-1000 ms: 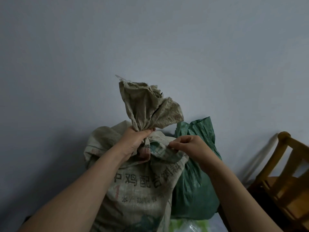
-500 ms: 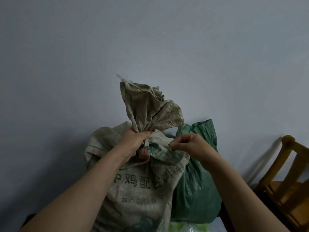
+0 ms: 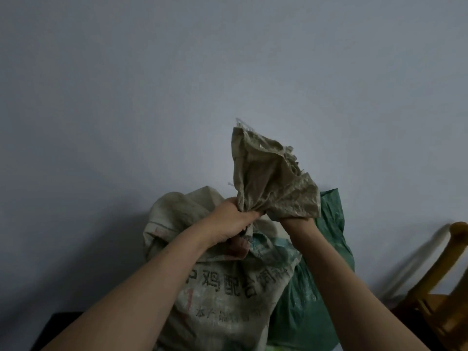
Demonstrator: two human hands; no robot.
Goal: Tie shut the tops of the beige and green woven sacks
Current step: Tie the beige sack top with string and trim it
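A full beige woven sack [image 3: 228,295] with dark printed characters stands against the wall. Its top [image 3: 266,178] is gathered into a bunch that sticks upward. My left hand [image 3: 230,221] is clenched around the neck of that bunch. My right hand [image 3: 295,221] reaches up behind the drooping right flap of the bunch; its fingers are hidden by the fabric, only the wrist shows. A green woven sack [image 3: 321,287] stands right behind the beige one, touching it, its top loose.
A plain pale wall [image 3: 177,84] fills the background. A yellow wooden chair [image 3: 440,295] stands at the right edge. A dark object [image 3: 58,328] sits at the lower left beside the beige sack.
My right hand has risen from in front of the sack and gone under the right flap of the gathered top. The left hand keeps its grip on the neck.
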